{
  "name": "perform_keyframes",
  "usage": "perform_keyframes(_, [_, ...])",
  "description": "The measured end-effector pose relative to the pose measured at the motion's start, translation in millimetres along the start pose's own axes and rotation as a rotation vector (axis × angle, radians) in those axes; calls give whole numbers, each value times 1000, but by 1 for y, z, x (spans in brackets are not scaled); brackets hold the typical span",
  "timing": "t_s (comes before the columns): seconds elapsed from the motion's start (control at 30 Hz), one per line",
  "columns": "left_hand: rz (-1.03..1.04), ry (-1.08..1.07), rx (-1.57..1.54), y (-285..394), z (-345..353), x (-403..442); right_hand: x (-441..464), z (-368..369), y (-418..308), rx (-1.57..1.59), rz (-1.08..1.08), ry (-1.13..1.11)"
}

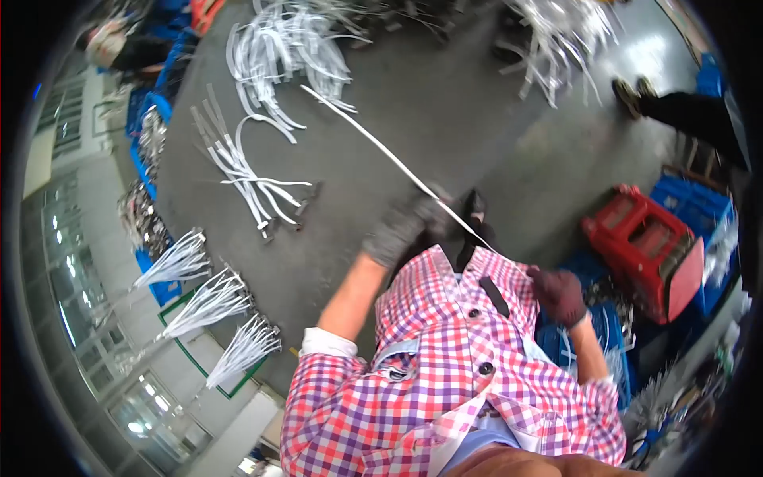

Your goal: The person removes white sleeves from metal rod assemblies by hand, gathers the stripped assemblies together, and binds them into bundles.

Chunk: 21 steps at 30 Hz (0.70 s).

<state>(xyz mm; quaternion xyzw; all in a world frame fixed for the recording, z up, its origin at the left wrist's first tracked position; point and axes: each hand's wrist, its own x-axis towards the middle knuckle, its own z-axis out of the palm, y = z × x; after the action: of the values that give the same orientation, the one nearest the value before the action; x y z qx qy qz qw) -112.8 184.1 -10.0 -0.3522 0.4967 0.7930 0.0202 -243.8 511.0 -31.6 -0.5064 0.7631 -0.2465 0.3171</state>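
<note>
A long white strap (373,141) runs slantwise from above the floor down to the front of my checked shirt. My left hand (401,226), in a grey glove, is at the middle of this strap; its fingers are smeared by motion, so their grip cannot be made out. At the strap's lower end, beside my shirt front, my right hand (558,296) in a dark maroon glove has its fingers closed on it. A few white straps with metal ends (250,183) lie on the floor ahead to the left.
Heaps of white straps (290,56) and more straps (560,40) lie ahead. Bundles of straps (222,302) hang at left by blue crates (163,290). At right stand a red plastic stool (648,250) and a blue crate (608,334). Another person's leg (687,115) shows upper right.
</note>
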Motion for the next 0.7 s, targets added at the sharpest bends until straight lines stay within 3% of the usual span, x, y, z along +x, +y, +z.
perform_keyframes(0.03, [71,143,-50,0,-7,1,8,4,2,61,-32,92])
perform_keyframes(0.07, [42,114,-52,0,-7,-3,18,-3,-4,83,69,-1])
perform_keyframes(0.1, [26,28,-73,5,-4,-6,34,-13,-15,106,160,-90])
perform_keyframes(0.2, [48,-212,-13,-15,14,-9,92,-24,-55,167,102,-91])
perform_keyframes(0.27, [62,-160,-42,-8,23,-13,113,-30,-67,148,100,-96])
perform_keyframes(0.33, [94,-69,-55,1,22,-16,124,-39,-70,488,11,80])
perform_keyframes(0.4, [133,24,-70,5,16,-16,128,-34,-69,509,-20,106])
perform_keyframes(0.5, [181,154,-197,11,14,-12,135,-1,-70,844,-30,289])
perform_keyframes(0.53, [182,158,-197,13,13,-13,136,-1,-70,845,-33,287])
perform_keyframes(0.6, [150,53,-41,14,13,-21,135,-3,-71,467,-72,309])
perform_keyframes(0.63, [154,91,-59,15,17,-22,136,-5,-72,465,-75,309])
perform_keyframes(0.7, [188,112,-17,8,13,-20,140,-14,-77,96,-135,24])
